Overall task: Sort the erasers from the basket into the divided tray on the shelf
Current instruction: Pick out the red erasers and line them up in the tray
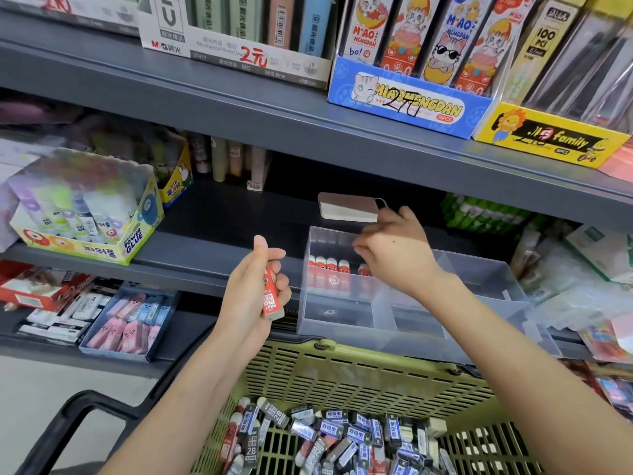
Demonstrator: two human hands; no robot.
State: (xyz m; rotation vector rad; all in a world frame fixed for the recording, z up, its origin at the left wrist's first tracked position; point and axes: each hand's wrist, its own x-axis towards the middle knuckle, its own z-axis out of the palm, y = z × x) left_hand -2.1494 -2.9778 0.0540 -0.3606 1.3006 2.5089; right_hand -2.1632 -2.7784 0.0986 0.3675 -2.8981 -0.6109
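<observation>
A clear divided tray [342, 320] stands on the middle shelf, with several red-sleeved erasers [329, 265] standing in a row in its back left compartment. My left hand [255, 286] grips an upright red-sleeved eraser [270, 294] just left of the tray. Over the back left compartment, beside the row, my right hand [394, 250] hovers with its fingers curled downward; whether they hold anything is hidden. Below, the green basket [359, 375] holds several erasers [342, 437] in blue, black and red sleeves.
A black basket handle [68, 419] arcs at the lower left. A glue stick box [85, 214] sits left on the same shelf, a flat white box [346, 207] behind the tray. A tray of pink erasers [130, 323] lies on the lower shelf. Pencil lead boxes [407, 94] fill the upper shelf.
</observation>
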